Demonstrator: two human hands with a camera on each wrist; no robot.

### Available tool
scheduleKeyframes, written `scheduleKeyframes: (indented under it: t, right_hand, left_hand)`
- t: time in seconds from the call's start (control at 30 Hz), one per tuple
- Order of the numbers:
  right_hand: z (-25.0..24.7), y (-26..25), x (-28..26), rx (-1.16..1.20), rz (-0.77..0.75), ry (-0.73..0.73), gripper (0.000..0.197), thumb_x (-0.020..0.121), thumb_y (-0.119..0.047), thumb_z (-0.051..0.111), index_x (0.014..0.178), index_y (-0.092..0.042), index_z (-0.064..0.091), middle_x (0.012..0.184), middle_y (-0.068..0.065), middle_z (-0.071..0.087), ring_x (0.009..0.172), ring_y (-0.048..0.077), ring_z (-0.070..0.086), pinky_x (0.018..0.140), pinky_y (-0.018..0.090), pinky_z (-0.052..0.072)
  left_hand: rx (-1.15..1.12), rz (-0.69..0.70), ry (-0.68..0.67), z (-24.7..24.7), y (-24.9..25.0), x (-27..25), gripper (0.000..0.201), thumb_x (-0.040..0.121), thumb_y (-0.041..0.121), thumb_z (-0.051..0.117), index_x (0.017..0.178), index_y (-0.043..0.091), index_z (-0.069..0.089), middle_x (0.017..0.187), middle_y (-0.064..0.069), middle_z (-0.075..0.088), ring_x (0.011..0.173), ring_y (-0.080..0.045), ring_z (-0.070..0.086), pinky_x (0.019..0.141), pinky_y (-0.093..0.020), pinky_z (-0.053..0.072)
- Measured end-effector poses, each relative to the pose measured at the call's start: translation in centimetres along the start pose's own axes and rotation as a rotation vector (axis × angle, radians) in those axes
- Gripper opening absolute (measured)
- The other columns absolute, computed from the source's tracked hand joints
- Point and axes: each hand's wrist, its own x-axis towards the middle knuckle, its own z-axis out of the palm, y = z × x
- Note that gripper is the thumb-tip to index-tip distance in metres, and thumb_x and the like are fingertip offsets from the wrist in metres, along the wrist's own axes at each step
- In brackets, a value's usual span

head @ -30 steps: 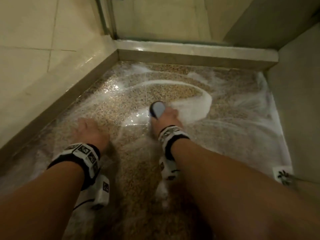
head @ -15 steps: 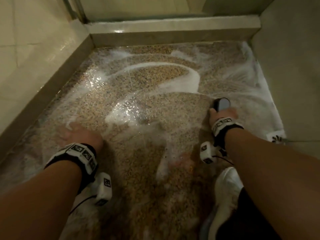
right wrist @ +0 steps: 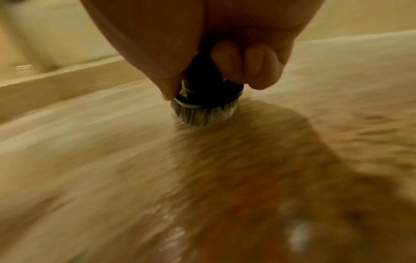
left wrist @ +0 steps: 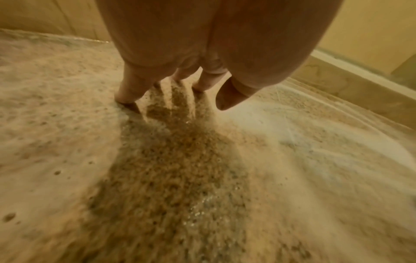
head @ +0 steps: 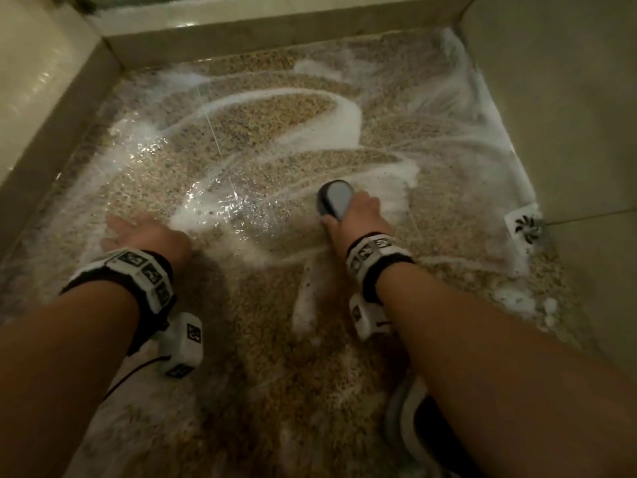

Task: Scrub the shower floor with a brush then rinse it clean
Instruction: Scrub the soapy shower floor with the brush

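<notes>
The speckled pebble shower floor [head: 262,339] is wet and streaked with white foam [head: 348,122]. My right hand [head: 358,219] grips a dark round scrub brush [head: 334,201] with a grey top, right of the floor's middle. In the right wrist view my fingers [right wrist: 245,65] curl round the brush [right wrist: 207,99], whose pale bristles press on the floor. My left hand [head: 144,234] lies spread on the floor at the left, holding nothing. The left wrist view shows its straight fingertips [left wrist: 128,92] touching the foamy floor [left wrist: 180,178].
A raised tiled curb [head: 275,32] closes the far side and a wall base [head: 51,146] runs along the left. A beige wall [head: 558,115] stands at the right, with a white floor drain [head: 525,227] at its foot. A grey shoe [head: 410,419] shows under my right forearm.
The right hand swept the brush from the floor's middle to the right, then back left toward the middle, leaving fresh foam arcs. The left hand stayed planted on the floor.
</notes>
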Motion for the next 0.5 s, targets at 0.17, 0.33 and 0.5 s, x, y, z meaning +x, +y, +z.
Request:
scheduleKeyframes:
  t: [0.17,0.33,0.5]
  right_hand:
    - [-3.4,6.3,2.8,0.076,0.395,0.053,0.081,0.103,-0.052,0.047,0.156,0.002,0.018,0.16,0.023,0.028,0.14,0.04,0.04,0.108,0.045,0.043]
    - [1.4,-4.8,-3.6,0.141,0.052,-0.032,0.069,0.096,-0.048,0.06,0.146,-0.008,0.033,0.144,0.017,0.04,0.109,0.034,0.057,0.086,0.04,0.047]
    - [9.0,-14.5,-13.9,-0.189,-0.591,-0.245,0.039,0.105,-0.026,0.043,0.138,-0.005,0.035,0.136,0.02,0.041,0.093,0.037,0.065,0.065,0.042,0.046]
  left_hand:
    - [0.032,0.009,-0.015,-0.4,-0.1,0.1,0.071,0.1,0.026,0.049,0.161,0.015,0.015,0.168,-0.009,-0.016,0.153,-0.046,0.005,0.123,-0.054,0.019]
    - [0.045,0.088,-0.046,-0.8,-1.4,0.3,0.076,0.099,0.02,0.048,0.162,0.022,0.006,0.168,-0.007,-0.019,0.153,-0.044,0.007,0.125,-0.051,0.017]
    - [-0.077,0.15,0.034,-2.0,-4.9,0.1,0.037,0.093,0.015,0.058,0.13,0.009,0.053,0.143,-0.02,0.046,0.125,-0.041,0.051,0.106,-0.046,0.044]
